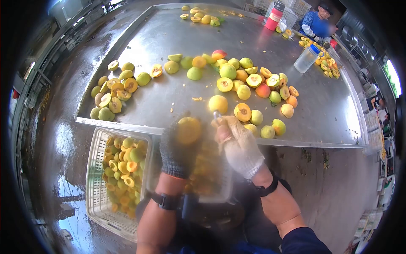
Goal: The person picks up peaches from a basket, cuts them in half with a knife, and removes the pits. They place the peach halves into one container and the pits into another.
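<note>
My left hand [179,148], in a dark grey knit glove, grips a yellow peach [189,130] above the table's near edge; both are blurred. Closed in a white glove, my right hand [239,142] holds a small tool with a metal end [217,114]; its kind cannot be made out. Just beyond that tool lies a round yellow peach [218,104]. A pile of whole and halved peaches [253,80], green, yellow and reddish, spreads ahead of my right hand. More peach halves [116,89] lie on the left, some with brown pit hollows showing.
The metal table [160,34] has a raised rim. Below it stand a white crate [95,169] of peach halves and a blurred second crate [226,186]. A clear bottle [305,60] and a pink bottle [275,19] stand farther off. A person [315,23] works at the far right.
</note>
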Tool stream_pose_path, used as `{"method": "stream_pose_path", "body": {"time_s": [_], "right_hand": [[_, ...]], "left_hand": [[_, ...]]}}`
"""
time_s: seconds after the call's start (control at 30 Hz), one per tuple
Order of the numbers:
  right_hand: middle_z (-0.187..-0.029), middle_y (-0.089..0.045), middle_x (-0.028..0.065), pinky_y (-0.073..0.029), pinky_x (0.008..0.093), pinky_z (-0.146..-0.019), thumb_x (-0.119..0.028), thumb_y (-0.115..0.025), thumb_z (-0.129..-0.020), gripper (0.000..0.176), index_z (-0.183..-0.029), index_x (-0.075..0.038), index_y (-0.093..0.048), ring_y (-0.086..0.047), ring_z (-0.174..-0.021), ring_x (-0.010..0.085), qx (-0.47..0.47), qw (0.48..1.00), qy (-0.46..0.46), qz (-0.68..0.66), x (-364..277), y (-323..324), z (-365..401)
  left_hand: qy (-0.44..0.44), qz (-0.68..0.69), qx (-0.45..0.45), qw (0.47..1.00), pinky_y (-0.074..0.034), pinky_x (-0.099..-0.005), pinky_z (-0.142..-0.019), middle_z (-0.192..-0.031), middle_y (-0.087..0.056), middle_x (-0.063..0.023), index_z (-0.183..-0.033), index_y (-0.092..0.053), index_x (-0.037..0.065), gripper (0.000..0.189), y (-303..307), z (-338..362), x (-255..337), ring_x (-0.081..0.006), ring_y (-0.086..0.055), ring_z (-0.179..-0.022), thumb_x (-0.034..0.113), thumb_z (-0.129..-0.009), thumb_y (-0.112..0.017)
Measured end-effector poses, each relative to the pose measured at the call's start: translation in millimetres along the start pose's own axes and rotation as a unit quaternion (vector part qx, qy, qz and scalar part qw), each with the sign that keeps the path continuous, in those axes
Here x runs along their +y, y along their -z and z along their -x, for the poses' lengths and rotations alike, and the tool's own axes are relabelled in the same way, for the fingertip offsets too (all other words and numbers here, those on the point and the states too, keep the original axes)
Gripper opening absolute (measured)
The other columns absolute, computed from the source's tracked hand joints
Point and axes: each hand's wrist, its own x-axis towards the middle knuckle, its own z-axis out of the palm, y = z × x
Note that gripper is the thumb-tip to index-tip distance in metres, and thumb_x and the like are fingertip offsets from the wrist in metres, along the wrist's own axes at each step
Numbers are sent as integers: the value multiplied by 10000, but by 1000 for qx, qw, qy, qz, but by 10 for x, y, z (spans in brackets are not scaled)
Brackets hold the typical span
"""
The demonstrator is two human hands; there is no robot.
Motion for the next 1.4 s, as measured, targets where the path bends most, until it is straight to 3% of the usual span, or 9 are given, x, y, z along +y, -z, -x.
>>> {"method": "stream_pose_path", "body": {"time_s": [0.07,0.13,0.27,0.5,0.6,0.73,1.03,1.13,1.4], "right_hand": [[-972,-710,208,-555,464,-754,-183,-639,-988,258,-1199,-35,-628,-690,-895,439,-46,997,31,47,-150,17,79],[-954,-710,218,-551,486,-758,-196,-637,-988,266,-1199,-35,-616,-688,-905,452,-47,993,69,82,-59,-91,136],[-848,-696,202,-525,534,-655,-210,-633,-988,224,-1131,-45,-580,-676,-785,460,-29,988,105,108,-107,-248,149],[-703,-630,203,-484,548,-559,-258,-604,-1006,208,-1005,-59,-543,-641,-653,446,11,983,111,144,-188,-432,144],[-694,-631,200,-487,553,-565,-268,-598,-1004,216,-1003,-59,-547,-644,-646,441,14,982,86,169,-227,-527,164],[-690,-637,193,-496,563,-585,-278,-591,-994,226,-1005,-58,-543,-653,-648,438,-1,982,74,174,-261,-589,180],[-696,-659,198,-515,562,-606,-279,-593,-967,246,-1005,-45,-528,-670,-674,442,-43,965,72,247,-325,-562,144],[-671,-671,193,-559,522,-620,-402,-594,-981,413,-1041,6,-581,-705,-674,408,-75,955,62,281,-325,-559,55],[-888,-719,187,-561,517,-706,-340,-558,-999,286,-1045,-93,-696,-714,-847,384,-192,951,98,221,-174,-418,-9]], "left_hand": [[64,149,17,987,-549,-389,-965,-1227,-685,-150,-1380,-532,-8,546,-29,-11,2,-256,-684,-1080,268,-950,-722],[167,467,29,868,-545,-413,-986,-1222,-677,-172,-1400,-516,-3,517,-230,8,-120,-281,-676,-1090,361,-1041,-593],[74,257,35,963,-536,-443,-1015,-1207,-666,-187,-1402,-517,5,547,-261,27,-73,-303,-667,-1102,447,-1096,-416],[150,385,82,907,-542,-448,-1002,-1180,-670,-162,-1369,-545,17,510,-231,24,23,-289,-669,-1085,420,-1065,-473],[195,484,94,848,-541,-446,-998,-1165,-668,-151,-1317,-566,29,464,-271,80,-49,-286,-665,-1072,403,-1051,-499],[266,697,111,656,-541,-449,-985,-1158,-655,-142,-1257,-576,49,407,-160,51,24,-288,-651,-1073,389,-1040,-526],[230,605,124,752,-533,-426,-986,-1156,-642,-128,-1252,-580,60,375,-61,63,149,-278,-638,-1072,364,-1035,-542],[220,549,129,796,-537,-413,-982,-1166,-644,-123,-1260,-583,55,373,-25,69,88,-268,-642,-1079,348,-1036,-531],[170,441,51,880,-545,-394,-966,-1164,-668,-145,-1299,-569,11,407,-47,95,-163,-271,-667,-1072,305,-1021,-528]]}}
